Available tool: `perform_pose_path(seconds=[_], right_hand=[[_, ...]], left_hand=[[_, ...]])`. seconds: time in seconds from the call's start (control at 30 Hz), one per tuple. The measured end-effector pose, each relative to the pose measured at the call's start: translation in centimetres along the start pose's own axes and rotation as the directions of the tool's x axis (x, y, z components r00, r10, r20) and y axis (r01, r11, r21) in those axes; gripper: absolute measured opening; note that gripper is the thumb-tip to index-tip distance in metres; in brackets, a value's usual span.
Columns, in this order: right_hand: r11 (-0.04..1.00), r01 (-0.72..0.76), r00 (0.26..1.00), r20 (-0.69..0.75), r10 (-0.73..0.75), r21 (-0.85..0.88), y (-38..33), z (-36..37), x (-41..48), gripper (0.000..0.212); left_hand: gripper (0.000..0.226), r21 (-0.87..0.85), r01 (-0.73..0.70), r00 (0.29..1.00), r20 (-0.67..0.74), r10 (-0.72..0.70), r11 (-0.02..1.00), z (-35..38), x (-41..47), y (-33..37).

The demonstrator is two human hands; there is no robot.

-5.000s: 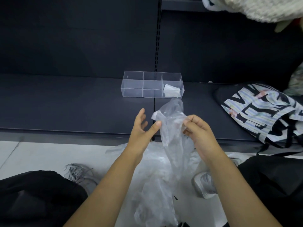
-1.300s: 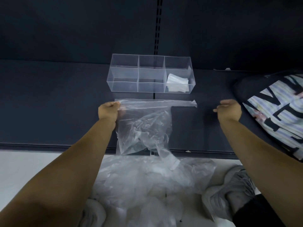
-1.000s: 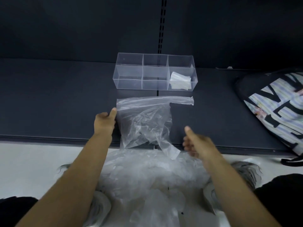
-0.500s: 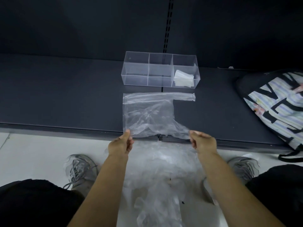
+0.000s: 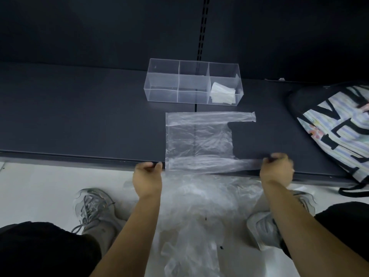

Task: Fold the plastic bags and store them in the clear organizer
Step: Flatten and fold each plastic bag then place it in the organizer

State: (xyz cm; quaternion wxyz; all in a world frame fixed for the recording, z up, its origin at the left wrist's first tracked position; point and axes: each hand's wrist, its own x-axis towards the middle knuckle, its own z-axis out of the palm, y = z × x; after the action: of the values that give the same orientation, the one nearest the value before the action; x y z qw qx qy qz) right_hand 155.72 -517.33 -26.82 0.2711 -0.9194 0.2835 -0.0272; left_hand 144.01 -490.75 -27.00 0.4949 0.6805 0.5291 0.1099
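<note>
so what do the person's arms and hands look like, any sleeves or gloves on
Both forearms are bare down to the bottom edge of the picture, with no sleeves in view. The left hand and right hand wear no gloves, and no watch or band shows at either wrist.

Dim, bluish light; soft focus, wide-angle bowing at the edges.

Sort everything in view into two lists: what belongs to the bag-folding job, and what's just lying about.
Job:
- spread bag on the shelf, its near edge held by left hand and right hand
- clear organizer
- folded bag in its right compartment
- pile of bags on the floor

Lying about:
- patterned bag at the shelf's right
- grey shoes
</note>
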Motion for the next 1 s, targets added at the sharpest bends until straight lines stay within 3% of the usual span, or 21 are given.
perform_pose_path(seconds=[0.07,0.13,0.17,0.2,0.27,0.3,0.37,0.47,0.53,0.7,0.83,0.9,1.0], right_hand=[[0.996,0.077,0.986,-0.145,-0.083,-0.05,-1.4,0.5,-1.1,0.038],[0.943,0.332,0.929,-0.169,-0.329,-0.013,-4.1,1.7,-3.3,0.047],[0.877,0.479,0.875,-0.104,-0.474,0.037,-5.7,2.8,-4.9,0.048],[0.795,0.6,0.798,0.002,-0.602,0.091,-7.3,4.0,-6.6,0.048],[0.653,0.74,0.612,0.239,-0.754,0.163,-10.2,6.8,-9.6,0.048],[0.618,0.77,0.548,0.332,-0.768,0.16,-11.1,8.2,-10.4,0.049],[0.59,0.805,0.499,0.476,-0.724,0.053,-11.4,10.3,-10.1,0.053],[0.504,0.856,0.481,0.538,-0.692,-0.117,-8.8,10.7,-6.4,0.064],[0.5,0.843,0.523,0.517,-0.678,-0.197,-6.1,9.5,-3.2,0.069],[0.653,0.673,0.739,0.349,-0.576,-0.347,1.0,4.4,4.6,0.065],[0.749,0.533,0.846,0.262,-0.465,-0.393,2.8,2.0,7.0,0.063],[0.763,0.555,0.831,0.19,-0.522,-0.331,2.2,1.4,6.1,0.059],[0.639,0.766,0.637,0.213,-0.741,-0.068,0.6,1.5,1.0,0.06]], left_hand=[[0.011,0.222,-0.349,0.924,-0.08,0.373,0.911,0.2,0.1,0.8],[0.02,0.322,-0.629,0.761,0.067,0.645,0.708,1.4,0.7,2.2],[0.027,0.347,-0.72,0.683,0.2,0.702,0.601,2.2,1.3,2.9],[0.034,0.369,-0.779,0.62,0.333,0.71,0.507,3.1,2.1,3.6],[0.049,0.457,-0.82,0.563,0.535,0.63,0.345,4.7,4.0,4.2],[0.055,0.515,-0.82,0.554,0.607,0.57,0.249,5.2,5.0,4.0],[0.063,0.581,-0.807,0.554,0.688,0.468,0.101,5.6,6.8,3.0],[0.069,0.571,-0.815,0.539,0.683,0.493,0.101,5.7,8.2,1.7],[0.073,0.569,-0.817,0.526,0.674,0.519,0.09,5.9,8.6,1.4],[0.075,0.584,-0.809,0.535,0.684,0.497,0.067,5.9,8.6,1.3],[0.073,0.561,-0.824,0.516,0.688,0.511,0.077,4.9,7.8,2.0],[0.069,0.461,-0.887,0.37,0.68,0.633,0.023,3.2,6.8,1.7],[0.07,0.226,-0.952,0.058,0.795,0.604,-0.206,-0.1,5.2,-0.8]])
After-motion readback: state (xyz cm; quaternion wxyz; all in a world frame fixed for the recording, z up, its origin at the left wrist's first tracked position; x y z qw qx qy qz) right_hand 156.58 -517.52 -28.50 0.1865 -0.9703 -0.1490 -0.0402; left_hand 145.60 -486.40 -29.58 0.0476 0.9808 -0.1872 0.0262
